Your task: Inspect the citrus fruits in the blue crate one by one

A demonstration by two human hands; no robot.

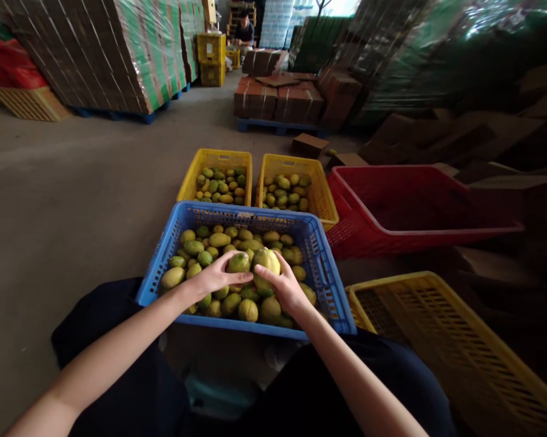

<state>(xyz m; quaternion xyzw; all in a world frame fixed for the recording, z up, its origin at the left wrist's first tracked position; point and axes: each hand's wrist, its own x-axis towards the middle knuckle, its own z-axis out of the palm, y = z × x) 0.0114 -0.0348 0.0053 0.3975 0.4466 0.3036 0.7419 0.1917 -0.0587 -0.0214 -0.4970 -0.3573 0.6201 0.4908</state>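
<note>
In front of my knees stands a blue plastic crate (179, 210) filled with green and yellow lemons (248, 310). Above its middle, my left hand (216, 274) grips a greenish lemon (238, 263), thumb toward me and fingers around its far side. Close beside it, my right hand (288, 284) is closed around a larger, paler yellow lemon (267, 261) with a ribbed skin. The two held lemons are side by side; whether they touch is hard to see. Some lemons below are hidden by my hands.
Behind the blue crate sit two yellow crates (216, 154) (296, 162) of similar fruit. To the right are a red crate (359, 233) and a yellow slatted crate (392, 284). Farther back stand boxes on a pallet (278, 126), wrapped stacks (155, 54) and a seated person (244, 31).
</note>
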